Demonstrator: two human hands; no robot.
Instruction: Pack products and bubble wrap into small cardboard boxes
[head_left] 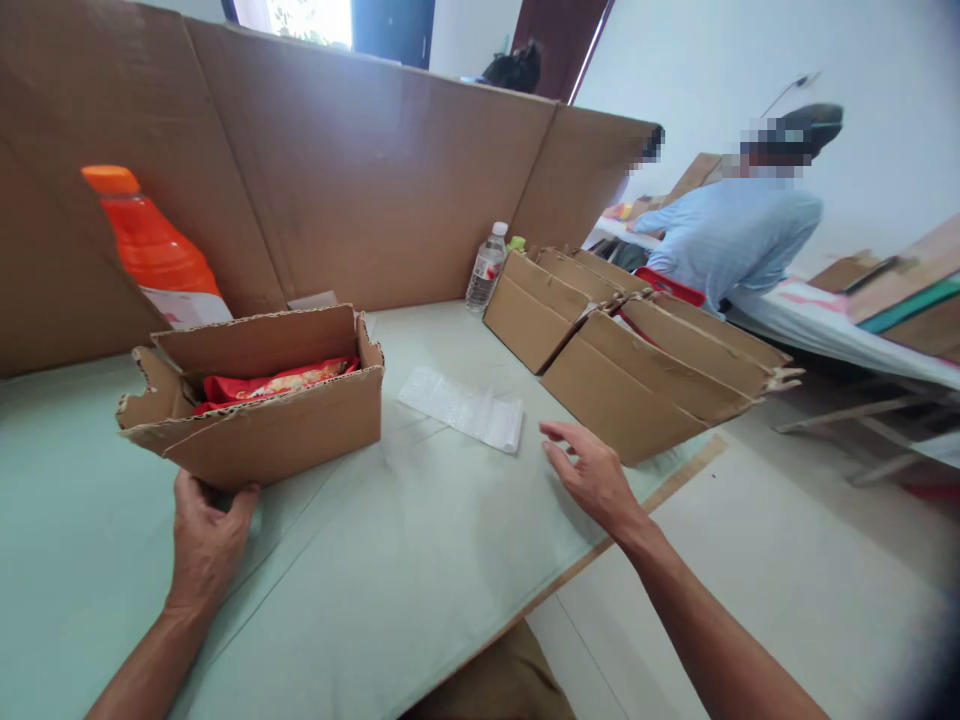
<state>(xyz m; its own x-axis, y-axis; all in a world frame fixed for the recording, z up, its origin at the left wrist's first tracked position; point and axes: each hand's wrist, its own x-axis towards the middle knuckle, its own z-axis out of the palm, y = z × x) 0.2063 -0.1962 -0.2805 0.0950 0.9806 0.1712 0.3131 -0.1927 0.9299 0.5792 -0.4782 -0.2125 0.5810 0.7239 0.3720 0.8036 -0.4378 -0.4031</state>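
On the left of the table stands an open cardboard box with a red printed packet inside. My left hand grips the lower near side of this box; its fingertips are partly hidden under the cardboard. Over the table's right part, my right hand is open and holds nothing, with its fingers partly bent. Just beyond those fingers lies a clear, flat plastic wrapper. More open cardboard boxes stand in a group close to the right hand.
A tall cardboard partition runs along the table's back. Before it stand a large orange bottle and a clear water bottle, with a green-capped bottle alongside. At another table sits a person in light blue.
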